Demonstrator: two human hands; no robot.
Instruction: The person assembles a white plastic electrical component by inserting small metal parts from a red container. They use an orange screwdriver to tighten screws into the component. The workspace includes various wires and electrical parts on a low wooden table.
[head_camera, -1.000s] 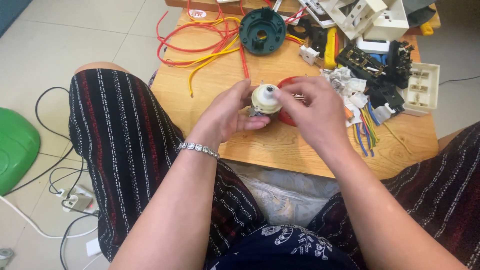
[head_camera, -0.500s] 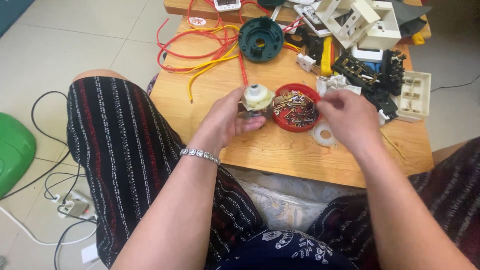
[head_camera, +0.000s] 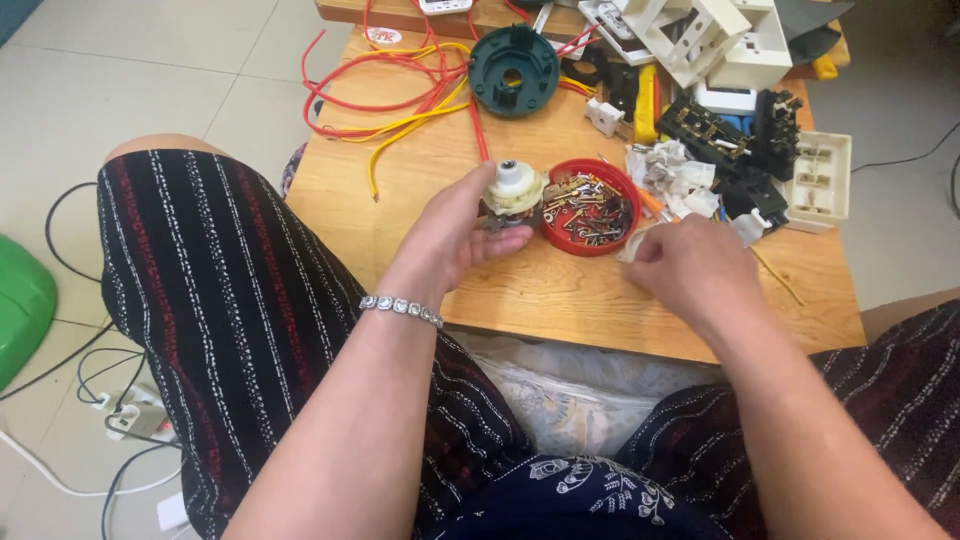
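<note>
Tiled floor surrounds a small wooden table (head_camera: 520, 290) strewn with parts. Left hand (head_camera: 455, 235) cups a cream-coloured round switch mechanism (head_camera: 512, 188) near table centre, fingers curled under it, thumb alongside. At its 3 o'clock, touching, sits a red dish of metal contacts (head_camera: 590, 205). Right hand (head_camera: 690, 270), at the dish's 4 o'clock, rests knuckles-up, fingertips pressed onto a pale ring (head_camera: 632, 245). A green round housing (head_camera: 514, 70) lies at 12 o'clock among red and yellow wires (head_camera: 400, 90).

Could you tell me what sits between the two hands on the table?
In the head view, a red dish of small metal parts lies between the left hand and right hand.
</note>
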